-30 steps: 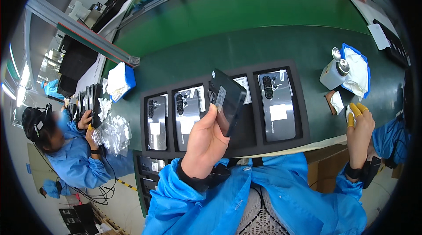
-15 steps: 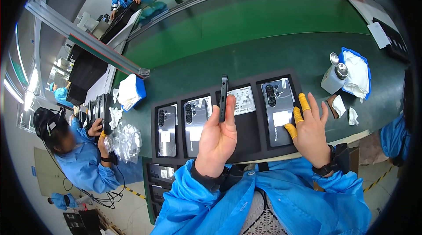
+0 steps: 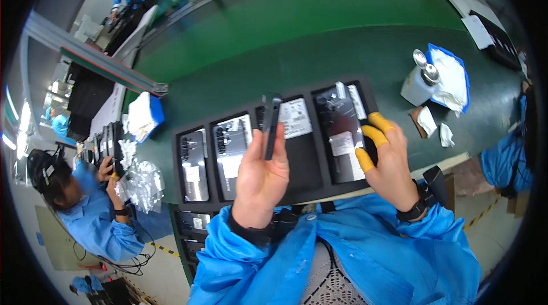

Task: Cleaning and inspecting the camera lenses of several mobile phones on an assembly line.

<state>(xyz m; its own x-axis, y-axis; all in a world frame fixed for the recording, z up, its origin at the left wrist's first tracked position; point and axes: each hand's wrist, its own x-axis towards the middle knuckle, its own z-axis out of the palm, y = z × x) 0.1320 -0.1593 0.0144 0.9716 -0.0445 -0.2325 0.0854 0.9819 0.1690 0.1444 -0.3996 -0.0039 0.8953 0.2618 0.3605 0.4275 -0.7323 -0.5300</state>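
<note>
My left hand [image 3: 260, 176] is closed around a dark smartphone [image 3: 273, 133], held upright with its thin edge showing. It is above the third slot of a black foam tray [image 3: 305, 162], where a white printed label [image 3: 294, 117] lies. At the tray's right slot, my right hand [image 3: 391, 165], with yellow finger cots on several fingers, grips the right edge of another smartphone [image 3: 341, 133]. This phone is tilted, its right side raised, uncovering a label [image 3: 357, 101] beneath. Two more phones lie back up in the left slots: one far left [image 3: 194, 165], one beside it [image 3: 231, 153].
A pump bottle [image 3: 419, 85] and a blue box of white wipes [image 3: 451, 79] stand to the right, near crumpled wipes [image 3: 447, 135]. Another wipes box [image 3: 145, 115] and clear plastic bags [image 3: 144, 185] are left, beside a co-worker [image 3: 94, 208]. A second tray [image 3: 191, 223] sits below.
My right hand has closed on the right phone's edge and the phone has tilted up. My left hand still holds its phone, now turned slightly. The whole view has shifted.
</note>
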